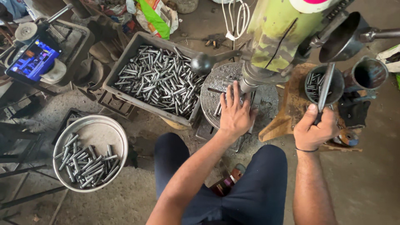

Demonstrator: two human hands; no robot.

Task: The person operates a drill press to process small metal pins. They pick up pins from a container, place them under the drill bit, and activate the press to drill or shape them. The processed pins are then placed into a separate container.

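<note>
Fingers of your left hand [234,113] lie spread and flat on the round drill table [216,89], palm down, closed around nothing. Their tips press on short steel rods [218,107] lying directly under the green drill column [278,31]. These rods sit just ahead of your fingertips, toward the column, and their long axis runs roughly along your fingers, pointing away from you. You cannot tell how many rods lie there; the hand covers most of them.

Your right hand [314,128] sits right of the column, curled tight round the end of a dark feed lever [325,85], thumb on top. That lever rises up and away from your fist toward the machine head. Your left hand is plainly the nearer one to the rods on the table; your right is well apart from them, across a rusty wooden board [291,104].

Left of the column, touching the table's edge, stands a grey crate [125,62] heaped with like rods lying every way. Farther left and nearer you, a round metal basin [102,129] holds a smaller lot. Right of the column a dark round pot [337,83] holds rods standing on end, beside a rusty cup [368,75]. Far left of the column a lit phone [33,60] rests propped up. The concrete floor [366,183] is gritty, and your knees close in the space below the table.
</note>
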